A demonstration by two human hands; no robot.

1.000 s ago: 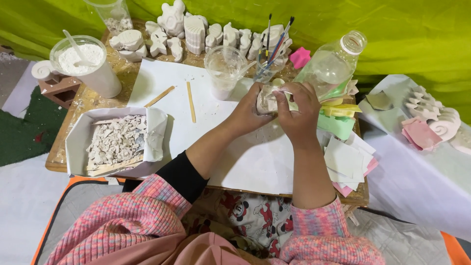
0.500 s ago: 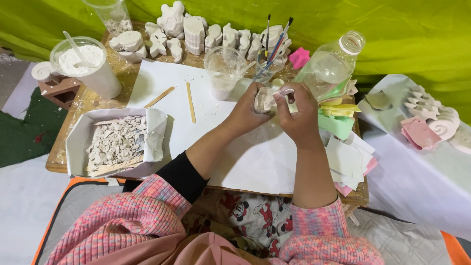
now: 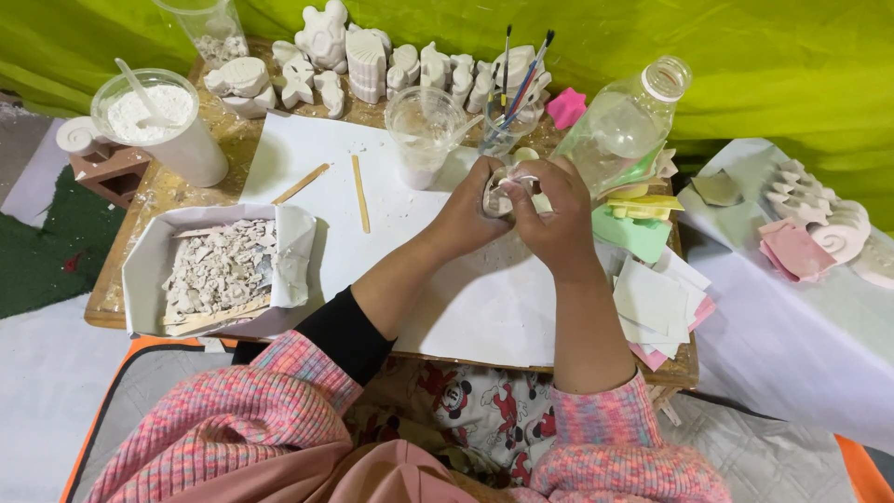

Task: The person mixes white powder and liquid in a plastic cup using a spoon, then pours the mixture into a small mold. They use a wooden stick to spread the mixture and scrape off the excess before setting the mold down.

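Plaster piece [image 3: 500,197], small and whitish, is seen in the head view clamped between both hands over the white paper sheet [image 3: 466,307]; left hand [image 3: 470,216] and right hand [image 3: 551,222] are equally near, its long axis cannot be told.

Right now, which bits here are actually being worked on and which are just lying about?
In use:
left hand
right hand
small white plaster piece, held by both

Lying about:
two wooden sticks
clear plastic bottle
paper box of white plaster scraps
cup of paintbrushes
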